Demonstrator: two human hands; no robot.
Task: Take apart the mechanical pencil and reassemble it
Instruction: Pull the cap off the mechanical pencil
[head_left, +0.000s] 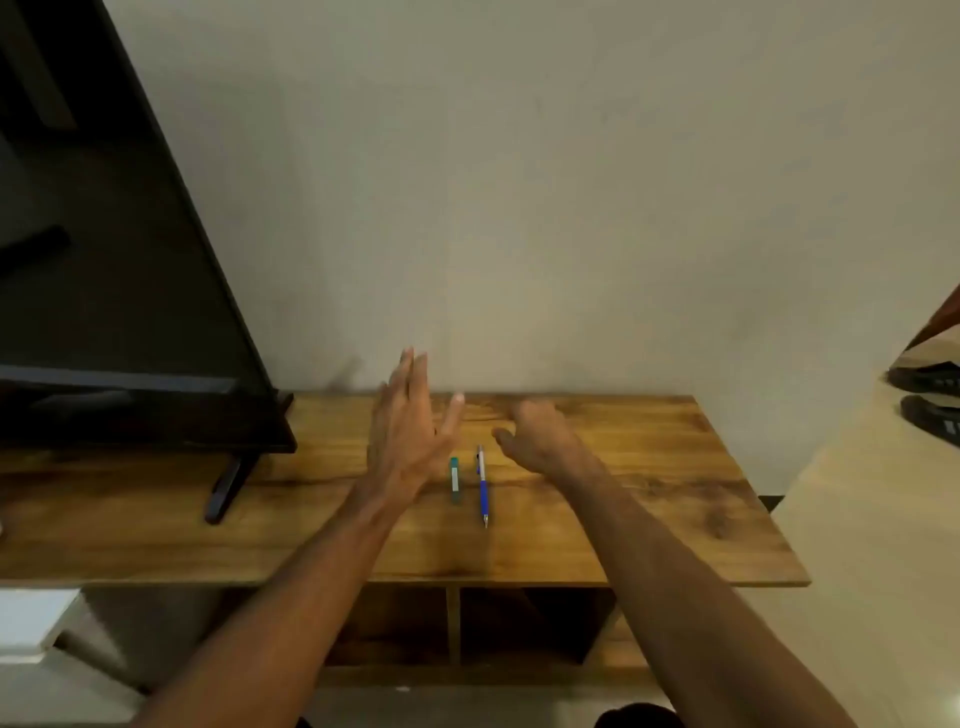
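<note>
Head view: mechanical pencil whole, flat on table, tip toward person; green tube just left of pencil; left hand beyond tube, fingers straight, empty; right hand right of pencil, loosely curled, empty; likely flanking it for pickup.

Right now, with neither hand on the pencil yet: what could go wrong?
1. The mechanical pencil lies loose on the flat table. Small parts, once out, may roll off the front edge.
2. The green case lies close beside the pencil. The left hand might knock it when reaching in.
</note>
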